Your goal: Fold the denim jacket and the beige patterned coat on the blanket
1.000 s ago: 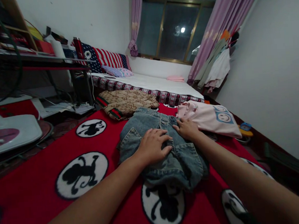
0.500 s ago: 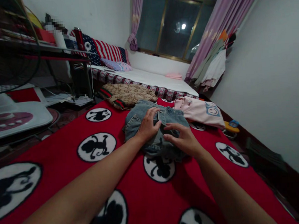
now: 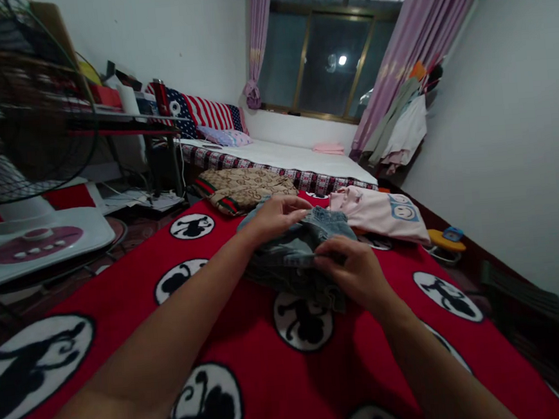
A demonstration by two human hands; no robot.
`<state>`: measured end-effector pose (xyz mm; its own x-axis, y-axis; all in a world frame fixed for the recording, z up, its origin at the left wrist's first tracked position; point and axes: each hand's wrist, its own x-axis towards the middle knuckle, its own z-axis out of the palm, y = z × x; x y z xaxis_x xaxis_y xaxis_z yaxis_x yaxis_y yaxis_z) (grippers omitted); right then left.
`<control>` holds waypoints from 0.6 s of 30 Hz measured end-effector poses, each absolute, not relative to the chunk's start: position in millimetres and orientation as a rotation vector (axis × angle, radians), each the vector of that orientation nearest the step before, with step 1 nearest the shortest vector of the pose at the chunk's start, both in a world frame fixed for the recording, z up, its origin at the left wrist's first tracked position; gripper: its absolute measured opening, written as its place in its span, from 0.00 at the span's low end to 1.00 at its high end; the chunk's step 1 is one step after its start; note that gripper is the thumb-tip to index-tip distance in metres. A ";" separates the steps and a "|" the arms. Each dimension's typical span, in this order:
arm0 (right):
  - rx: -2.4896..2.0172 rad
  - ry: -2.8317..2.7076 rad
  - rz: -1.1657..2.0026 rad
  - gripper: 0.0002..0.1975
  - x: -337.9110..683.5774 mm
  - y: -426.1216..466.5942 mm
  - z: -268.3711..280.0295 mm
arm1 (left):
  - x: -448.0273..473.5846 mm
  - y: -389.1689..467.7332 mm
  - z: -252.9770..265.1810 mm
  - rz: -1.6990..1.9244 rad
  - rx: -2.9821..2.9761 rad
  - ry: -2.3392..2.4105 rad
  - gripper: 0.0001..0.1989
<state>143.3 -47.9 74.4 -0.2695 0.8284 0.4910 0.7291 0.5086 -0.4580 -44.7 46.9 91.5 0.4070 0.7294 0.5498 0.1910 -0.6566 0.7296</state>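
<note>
Clothes [image 3: 327, 221] on a red blanket [image 3: 284, 390]

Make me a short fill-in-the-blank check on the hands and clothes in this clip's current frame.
1. The left hand is over the blue garment, which is made of ____.
2. The hand pinching an edge of that garment is the ____ one.
3. The blanket beneath it has white ovals on a ____ ground.
4. The pink shirt bears a blue print with a ____ face.

Missing words: denim; right; red; smiling.
</note>
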 end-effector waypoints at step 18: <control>-1.171 -1.483 0.487 0.13 168.5 -33.8 83.4 | -84.7 25.9 132.0 0.972 2.398 0.815 0.16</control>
